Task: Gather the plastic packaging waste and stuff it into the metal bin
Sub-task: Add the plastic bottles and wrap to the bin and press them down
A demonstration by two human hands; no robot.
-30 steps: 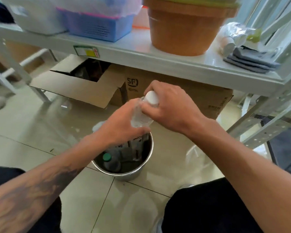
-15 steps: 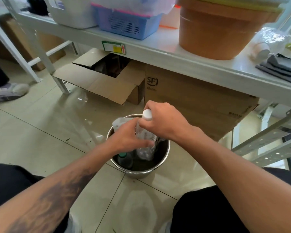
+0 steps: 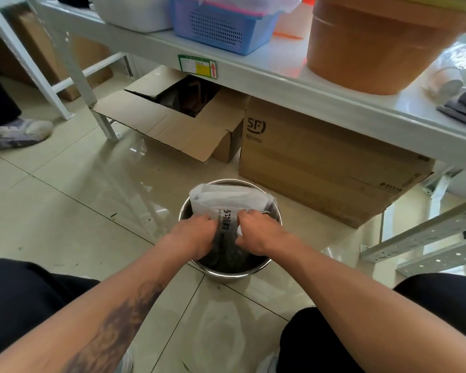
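Observation:
A round metal bin (image 3: 228, 274) stands on the tiled floor between my knees. A white plastic package (image 3: 221, 199) with black print sticks up out of its far side. Both my hands reach down into the bin. My left hand (image 3: 193, 235) is curled inside the near left part, its fingers hidden among dark plastic. My right hand (image 3: 258, 232) is closed on a clear plastic bottle; only a small white piece of the bottle (image 3: 239, 230) shows at its thumb. The rest of the bin's contents are dark and unclear.
Two cardboard boxes, one open (image 3: 178, 122) and one shut with an SF mark (image 3: 320, 160), stand just behind the bin under a white metal shelf (image 3: 280, 76). On the shelf stand a terracotta pot (image 3: 374, 44) and a blue basket (image 3: 221, 25). Someone's shoe (image 3: 16, 134) is at left.
Both hands have pushed the clear bottle from above the rim down into the bin. The white package now shows fully behind them. My head has moved back and to the left.

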